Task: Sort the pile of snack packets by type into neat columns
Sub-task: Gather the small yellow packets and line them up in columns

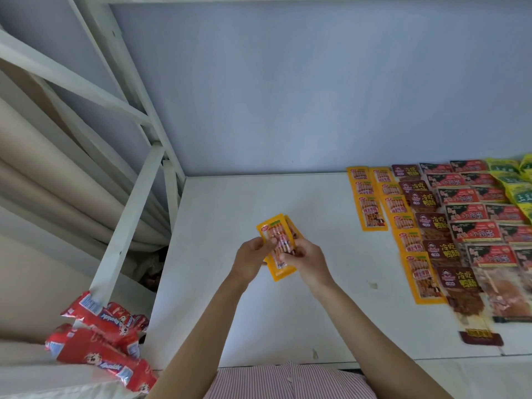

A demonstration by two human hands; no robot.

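Both my hands pinch yellow packets (278, 246) over the table (302, 312), left hand (251, 259) and right hand (305, 259) curled round them. They look like two stacked; one could slip free before reaching the yellow column (371, 208) far right.

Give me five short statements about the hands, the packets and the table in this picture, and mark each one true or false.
1. Both hands hold orange packets. True: left hand, right hand.
2. The sorted columns lie on the table's left side. False: on its right side.
3. Red packets are piled off the table, at lower left. True.
4. The orange column touches the held packets. False: bare table lies between them.
5. The yellow-green packets lie nearest the person. False: at the far right corner.
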